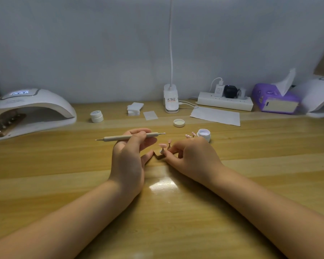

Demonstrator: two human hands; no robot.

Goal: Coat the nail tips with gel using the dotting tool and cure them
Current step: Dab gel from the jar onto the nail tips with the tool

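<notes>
Holding the dotting tool (130,137) level across the middle of the frame, the left hand (128,161) is gripping its wooden shaft between thumb and curled fingers; both metal tips are pointing sideways, away from the work, which is probably keeping any gel off the table (64,184) while the other hand adjusts things. The left little finger is reaching down toward the near end of the dark stand (158,156), apparently steadying it; contact cannot be confirmed.

The right hand (193,157), just right of centre, is curling over the stand, its fingertips (171,150) pinching at the base of one small post. Pink nail tips (163,145) are sitting on posts directly between the two hands, just above and left of those fingertips; more tips (189,135) are showing just beyond the right knuckles. Whether the fingers are touching a tip itself or only its holder is too small to tell.

The open gel jar (204,134) is standing just right of the far tips, close to the right hand, likely for short dips; its lid (179,123) is lying further back. The curing lamp (29,111) at the left edge is showing a lit display, with another stand of tips (7,123) already inside, so the curing slot is looking occupied for now
</notes>
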